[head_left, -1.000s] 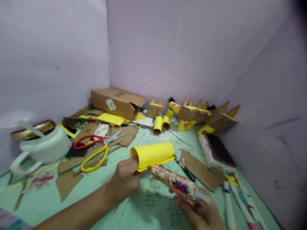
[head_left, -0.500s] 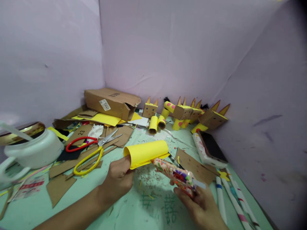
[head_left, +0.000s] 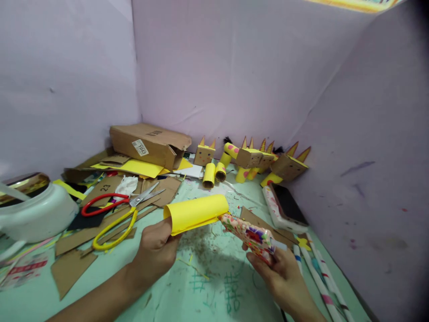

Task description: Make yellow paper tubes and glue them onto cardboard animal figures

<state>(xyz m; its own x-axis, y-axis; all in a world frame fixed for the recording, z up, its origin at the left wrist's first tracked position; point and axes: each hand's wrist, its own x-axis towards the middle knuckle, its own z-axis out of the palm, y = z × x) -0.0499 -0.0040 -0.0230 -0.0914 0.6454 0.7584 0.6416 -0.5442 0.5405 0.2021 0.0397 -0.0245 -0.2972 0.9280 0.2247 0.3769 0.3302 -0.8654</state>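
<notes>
A rolled sheet of yellow paper (head_left: 197, 212) is pinched at its left end by my left hand (head_left: 157, 248), with fingers partly inside the tube. My right hand (head_left: 281, 277) is wrapped round a glue gun (head_left: 250, 235) covered in flowered wrapping. The gun's nozzle meets the lower right edge of the roll, near its overlapping seam. Below the roll, the green tabletop (head_left: 174, 290) shows scribbles and bits of yellow scrap. Scissors (head_left: 125, 214) with one red and one yellow handle lie spread on cardboard scraps to the left.
A cardboard box (head_left: 150, 145) stands at the back left. Two yellow tubes (head_left: 209, 175) and several cardboard-headed animal figures (head_left: 290, 166) sit along the back wall. At right are a phone (head_left: 288, 203) and striped paper sticks (head_left: 321, 281); a white pot (head_left: 43, 210) stands far left.
The glue gun's nozzle has slid right along the roll's lower edge, to near its right end. The whole view has shifted slightly. Both hands keep their holds.
</notes>
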